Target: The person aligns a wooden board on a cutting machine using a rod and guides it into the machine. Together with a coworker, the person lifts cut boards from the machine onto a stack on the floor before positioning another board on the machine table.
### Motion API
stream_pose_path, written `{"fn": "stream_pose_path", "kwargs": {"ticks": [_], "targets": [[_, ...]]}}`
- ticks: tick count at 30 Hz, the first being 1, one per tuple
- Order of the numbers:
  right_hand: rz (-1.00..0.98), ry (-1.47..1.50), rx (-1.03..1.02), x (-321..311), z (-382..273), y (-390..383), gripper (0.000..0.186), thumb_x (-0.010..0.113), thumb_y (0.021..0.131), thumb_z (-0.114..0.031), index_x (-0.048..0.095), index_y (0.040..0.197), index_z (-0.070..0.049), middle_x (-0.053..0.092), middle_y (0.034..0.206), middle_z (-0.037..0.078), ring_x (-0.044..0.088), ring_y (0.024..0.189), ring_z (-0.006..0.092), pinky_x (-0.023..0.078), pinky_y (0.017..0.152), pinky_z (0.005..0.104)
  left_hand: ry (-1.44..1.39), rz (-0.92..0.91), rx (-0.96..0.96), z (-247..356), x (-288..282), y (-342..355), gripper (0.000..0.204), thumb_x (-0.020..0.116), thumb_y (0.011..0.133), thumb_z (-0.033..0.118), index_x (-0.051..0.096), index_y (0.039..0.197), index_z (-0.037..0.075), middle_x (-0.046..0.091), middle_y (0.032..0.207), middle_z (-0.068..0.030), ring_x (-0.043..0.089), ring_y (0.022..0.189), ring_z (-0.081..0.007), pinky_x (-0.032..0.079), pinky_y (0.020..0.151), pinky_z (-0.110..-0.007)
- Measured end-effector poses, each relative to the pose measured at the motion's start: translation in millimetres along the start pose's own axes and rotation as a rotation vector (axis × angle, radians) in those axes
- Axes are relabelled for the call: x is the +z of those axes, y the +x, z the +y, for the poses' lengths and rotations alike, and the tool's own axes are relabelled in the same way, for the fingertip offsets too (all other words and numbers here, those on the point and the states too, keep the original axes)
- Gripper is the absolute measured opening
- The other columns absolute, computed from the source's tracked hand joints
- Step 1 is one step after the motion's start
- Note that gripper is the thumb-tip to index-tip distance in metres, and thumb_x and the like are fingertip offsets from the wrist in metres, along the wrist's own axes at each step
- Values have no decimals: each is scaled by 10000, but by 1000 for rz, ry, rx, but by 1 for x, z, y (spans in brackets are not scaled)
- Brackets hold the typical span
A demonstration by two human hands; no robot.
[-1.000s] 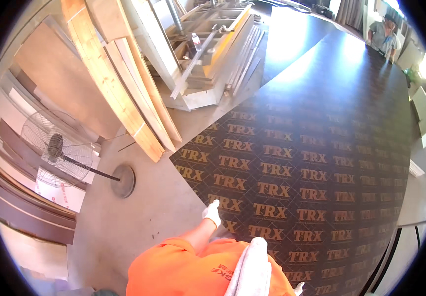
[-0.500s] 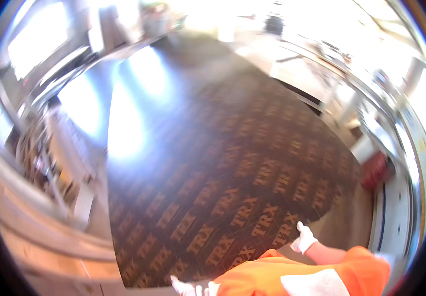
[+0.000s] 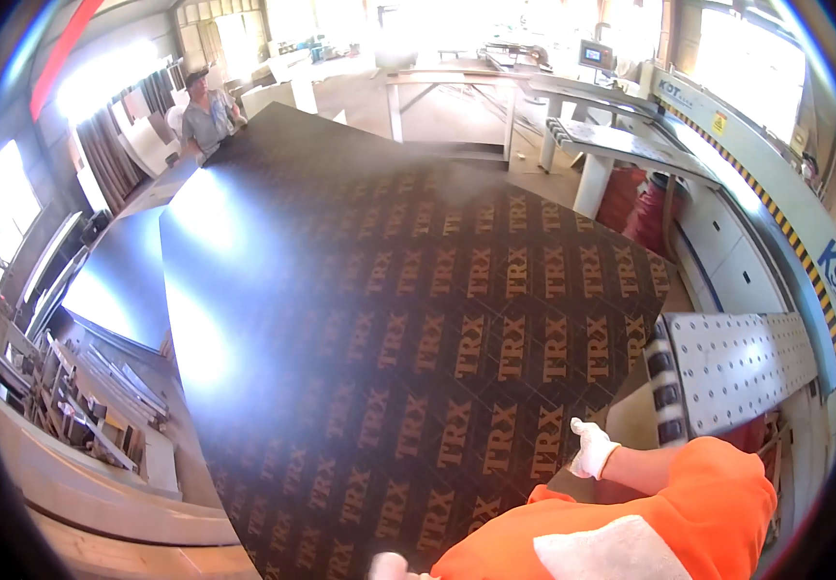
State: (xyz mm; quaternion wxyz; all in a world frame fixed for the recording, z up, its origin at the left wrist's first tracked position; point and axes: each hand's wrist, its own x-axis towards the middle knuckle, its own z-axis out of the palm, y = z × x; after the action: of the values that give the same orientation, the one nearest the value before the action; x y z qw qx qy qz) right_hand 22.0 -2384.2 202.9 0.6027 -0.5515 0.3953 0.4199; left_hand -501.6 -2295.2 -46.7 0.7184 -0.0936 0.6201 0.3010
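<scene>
A large dark brown plywood panel (image 3: 418, 319) with a glossy face and rows of printed lettering fills the middle of the head view. My right hand (image 3: 593, 449), in a white glove, grips its near right edge with the thumb on top and the fingers hidden below. At the lower edge of the picture my left hand (image 3: 391, 567) shows only in part, its thumb over the panel's near side and the rest cut off. A co-worker (image 3: 207, 116) stands at the panel's far left corner, hands near the edge.
On the right stands a long machine (image 3: 756, 155) with a striped yellow-black edge and a perforated roller table (image 3: 742, 372). Red drums (image 3: 652, 213) sit under another table. Offcuts (image 3: 99, 416) and a shiny sheet stack (image 3: 123, 290) lie left. A white frame table (image 3: 452, 106) stands beyond.
The view has swung to the right and up, bringing the co-worker and the roller table into sight. My right hand still holds the panel's edge; less of my left hand shows.
</scene>
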Motion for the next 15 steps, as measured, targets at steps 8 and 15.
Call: {"fn": "stream_pose_path", "kwargs": {"ticks": [8, 15], "targets": [[-116, 43, 251, -196, 81, -61, 411, 575, 1083, -348, 622, 1344, -34, 654, 1431, 169, 619, 1304, 369, 461, 1164, 528, 103, 40, -382, -80, -222, -62, 675, 556, 1057, 550, 598, 1431, -10, 646, 1429, -169, 570, 1316, -364, 472, 1110, -520], [-61, 145, 163, -353, 104, -74, 357, 566, 1083, -313, 614, 1306, -38, 660, 1411, 137, 643, 1265, 347, 494, 1128, 504, -275, -78, 166, -164, -274, -147, 784, 475, 1038, 666, 597, 1485, 34, 608, 1498, -129, 543, 1304, -407, 413, 1165, -535]]}}
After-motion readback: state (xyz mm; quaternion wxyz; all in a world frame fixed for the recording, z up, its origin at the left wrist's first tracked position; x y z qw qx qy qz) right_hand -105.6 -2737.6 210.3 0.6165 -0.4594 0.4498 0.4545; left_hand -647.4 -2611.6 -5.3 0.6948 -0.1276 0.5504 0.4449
